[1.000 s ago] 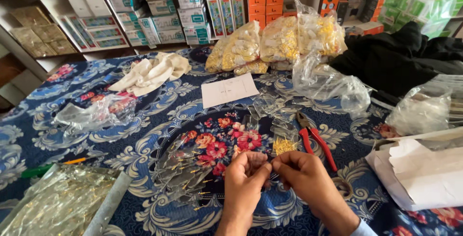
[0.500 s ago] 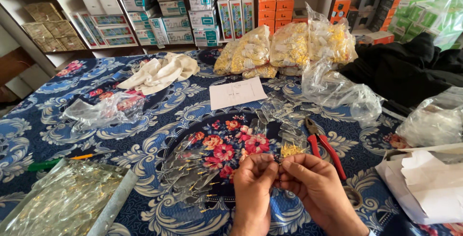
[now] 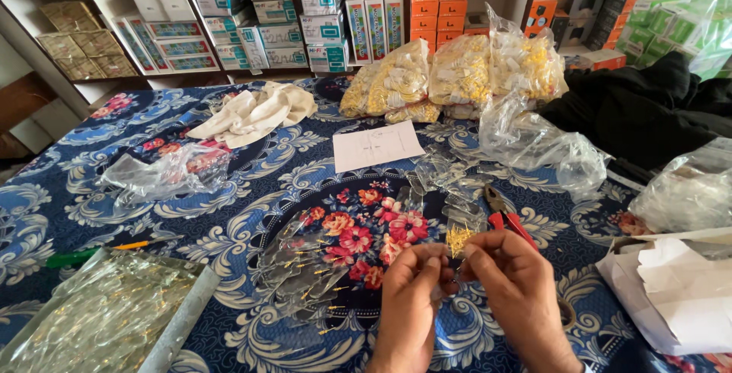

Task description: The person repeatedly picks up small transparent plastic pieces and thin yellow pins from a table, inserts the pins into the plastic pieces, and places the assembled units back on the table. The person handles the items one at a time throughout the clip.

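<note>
My left hand (image 3: 412,297) and my right hand (image 3: 512,281) meet low in the middle, fingertips pinched together on a small clear glass piece (image 3: 448,275) with a thin gold pin. Just beyond my fingers lies a small heap of gold pins (image 3: 458,238). To the left, several clear glass pieces with gold pins (image 3: 305,270) are spread on the blue flowered cloth (image 3: 229,213). More loose clear pieces (image 3: 442,178) lie behind the pins. Red-handled pliers (image 3: 507,217) rest right of the pins.
A clear bag of glass pieces (image 3: 99,316) sits at lower left beside a green-handled tool (image 3: 76,255). A white paper sheet (image 3: 375,146), a white cloth (image 3: 252,112), bags of yellow parts (image 3: 457,75), empty clear bags (image 3: 549,148), white paper (image 3: 679,289) and shelves of boxes (image 3: 305,14) surround the cloth.
My view has shifted slightly, so both hands sit a little further right and lower. They stay pinched together on the small piece; nothing on the cloth has moved.
</note>
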